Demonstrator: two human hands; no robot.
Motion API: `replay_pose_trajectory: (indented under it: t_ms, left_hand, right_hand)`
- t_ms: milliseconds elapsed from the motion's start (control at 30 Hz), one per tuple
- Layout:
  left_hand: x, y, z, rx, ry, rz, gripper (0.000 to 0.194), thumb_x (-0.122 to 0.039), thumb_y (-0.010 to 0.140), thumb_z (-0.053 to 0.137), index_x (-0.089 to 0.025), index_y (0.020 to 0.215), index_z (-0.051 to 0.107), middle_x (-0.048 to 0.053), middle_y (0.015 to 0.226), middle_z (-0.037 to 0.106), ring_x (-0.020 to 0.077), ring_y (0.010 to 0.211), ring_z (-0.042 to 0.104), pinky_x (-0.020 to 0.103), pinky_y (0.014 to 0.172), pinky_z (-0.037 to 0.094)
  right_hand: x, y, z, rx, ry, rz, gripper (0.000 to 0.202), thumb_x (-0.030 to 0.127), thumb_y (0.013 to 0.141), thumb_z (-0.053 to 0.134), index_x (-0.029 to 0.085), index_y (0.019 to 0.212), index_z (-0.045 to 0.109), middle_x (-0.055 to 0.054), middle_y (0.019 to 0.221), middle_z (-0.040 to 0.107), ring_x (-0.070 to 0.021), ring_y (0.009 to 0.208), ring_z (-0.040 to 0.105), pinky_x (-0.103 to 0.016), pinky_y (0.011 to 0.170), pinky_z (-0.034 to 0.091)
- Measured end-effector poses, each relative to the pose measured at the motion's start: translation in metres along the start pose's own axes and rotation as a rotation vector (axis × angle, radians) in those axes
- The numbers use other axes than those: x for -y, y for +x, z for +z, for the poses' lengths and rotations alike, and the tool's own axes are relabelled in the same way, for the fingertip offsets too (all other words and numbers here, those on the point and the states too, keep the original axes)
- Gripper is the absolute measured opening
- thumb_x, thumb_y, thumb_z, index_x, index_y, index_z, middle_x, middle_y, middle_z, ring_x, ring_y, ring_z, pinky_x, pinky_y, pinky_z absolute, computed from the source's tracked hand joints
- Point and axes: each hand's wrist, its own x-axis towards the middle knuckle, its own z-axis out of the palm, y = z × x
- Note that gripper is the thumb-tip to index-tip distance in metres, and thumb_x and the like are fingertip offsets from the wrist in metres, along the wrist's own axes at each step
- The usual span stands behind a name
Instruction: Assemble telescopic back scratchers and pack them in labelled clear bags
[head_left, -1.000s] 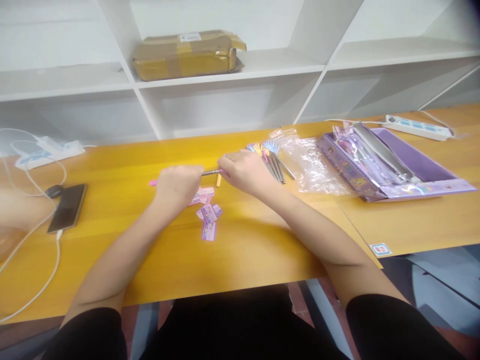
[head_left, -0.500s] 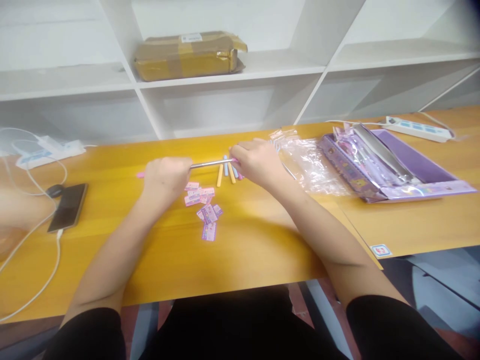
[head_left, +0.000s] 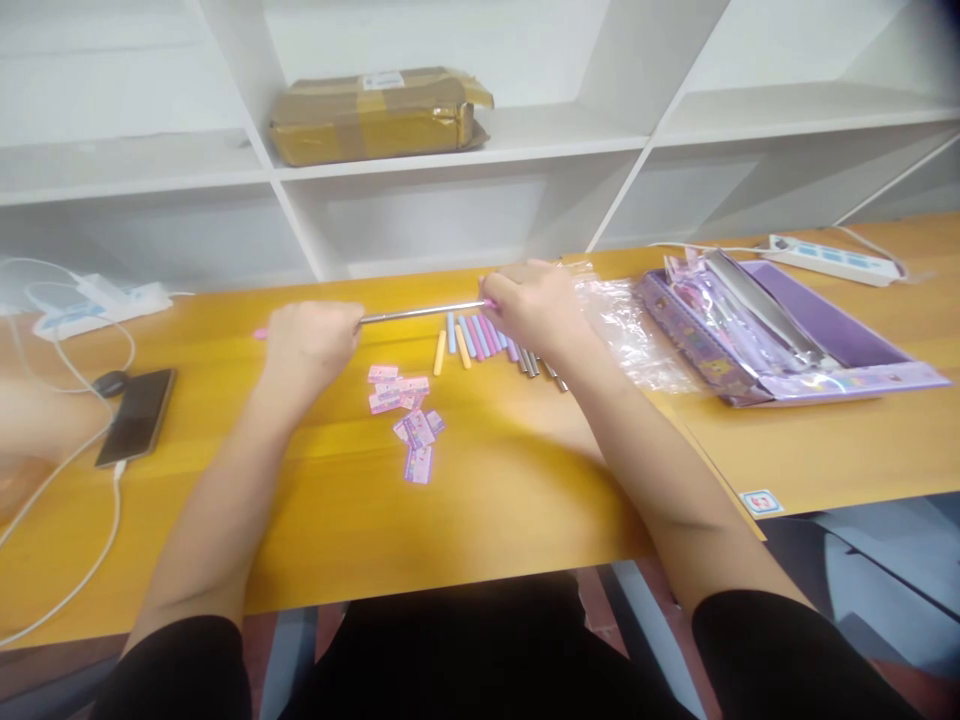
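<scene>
A thin silver rod (head_left: 424,313) with pink ends stretches level between my two hands above the table. My left hand (head_left: 313,345) is closed around its left part, and a pink tip pokes out past that fist. Gripping the other end is my right hand (head_left: 532,308), with a bit of pink showing at its fingers. Under and beside the right hand lies a row of pastel sticks (head_left: 472,337) in yellow, blue, pink and purple, with silver tubes (head_left: 531,362) partly hidden by that hand. Nearer me are small pink cards (head_left: 405,388) and purple cards (head_left: 418,440).
At the right a purple box (head_left: 847,325) holds wrapped items, with crumpled clear plastic (head_left: 626,330) beside it. A phone (head_left: 136,415) with a white cable and a power strip (head_left: 105,308) lie left. Behind, a taped parcel (head_left: 379,118) sits on a white shelf (head_left: 540,130).
My hands have moved apart and slightly away from me, so a longer stretch of silver rod shows between them. More of the sticks and the silver tubes have come into sight.
</scene>
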Motion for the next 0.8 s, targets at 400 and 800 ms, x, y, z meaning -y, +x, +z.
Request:
replay_pose_trajectory:
  t_ms: [400,800]
  left_hand:
    - [0.027,0.014,0.009,-0.031,0.064,-0.022,0.021,-0.017,0.088,0.052,-0.023,0.079,0.07,0.008,0.07,0.066,0.0278,0.071,0.066,0.036,0.065,0.032]
    - [0.068,0.024,0.012,-0.039,0.104,-0.074,0.024,-0.021,0.093,0.052,-0.024,0.082,0.073,0.008,0.076,0.067,0.0277,0.078,0.065,0.036,0.07,0.031]
  right_hand:
    - [-0.016,-0.001,-0.002,-0.03,-0.012,0.044,0.018,0.012,0.094,0.056,0.022,0.084,0.067,-0.006,0.076,0.061,-0.0208,0.07,0.042,-0.037,0.073,0.028]
    - [-0.067,-0.002,0.0,-0.004,-0.094,0.145,0.021,0.017,0.099,0.057,0.022,0.079,0.056,-0.005,0.073,0.058,-0.0202,0.07,0.049,-0.038,0.075,0.032]
